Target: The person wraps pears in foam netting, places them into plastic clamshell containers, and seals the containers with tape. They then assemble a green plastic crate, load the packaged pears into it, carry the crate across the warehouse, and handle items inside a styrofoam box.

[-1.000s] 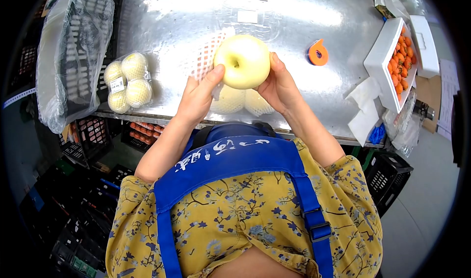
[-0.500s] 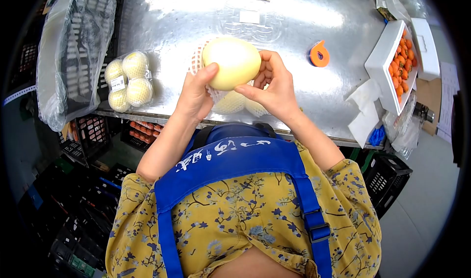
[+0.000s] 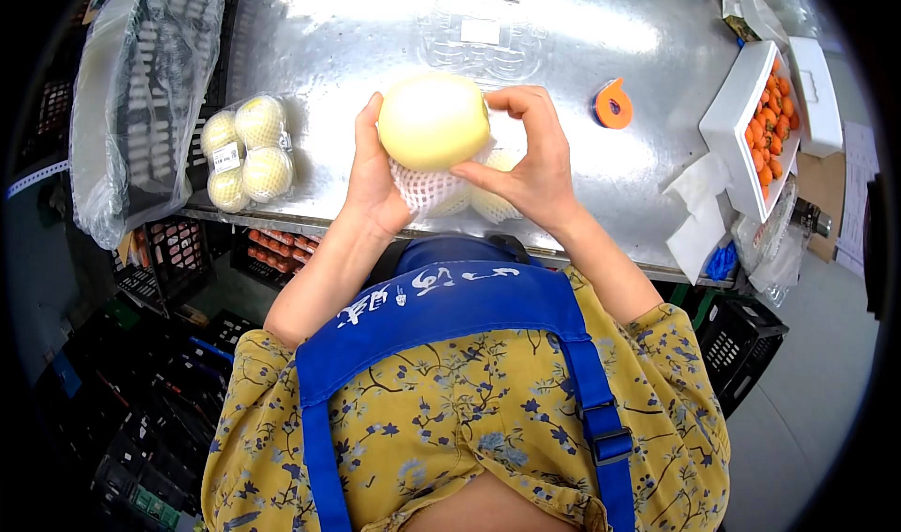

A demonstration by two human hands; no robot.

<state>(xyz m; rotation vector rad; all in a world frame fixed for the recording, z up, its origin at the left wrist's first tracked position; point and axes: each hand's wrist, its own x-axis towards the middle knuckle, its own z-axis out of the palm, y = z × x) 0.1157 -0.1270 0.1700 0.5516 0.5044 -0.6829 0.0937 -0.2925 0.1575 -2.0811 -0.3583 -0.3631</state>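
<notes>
A large pale yellow pear (image 3: 434, 119) is raised over the near part of the metal table, between my two hands. My left hand (image 3: 377, 175) cups it from the left, with the thumb up along its side. White foam netting (image 3: 427, 187) shows below the pear, against my left palm. On the right, my right hand (image 3: 530, 152) pinches the fruit's edge, thumb low and fingers higher. Beneath and behind the hands, more foam-netted fruit (image 3: 495, 199) rests at the table's near edge, partly covered.
A clear pack of several netted pears (image 3: 248, 154) sits left. Farther back is a transparent plastic tray (image 3: 481, 55) with a white label. An orange tape dispenser (image 3: 613, 107), a white box of small orange fruit (image 3: 727, 124) and white paper (image 3: 699, 208) are right. A plastic-lined crate (image 3: 141, 110) stands far left.
The pear has shifted slightly left and turned in my hands. My left thumb has moved from its front to its left side, and more of the netting shows below.
</notes>
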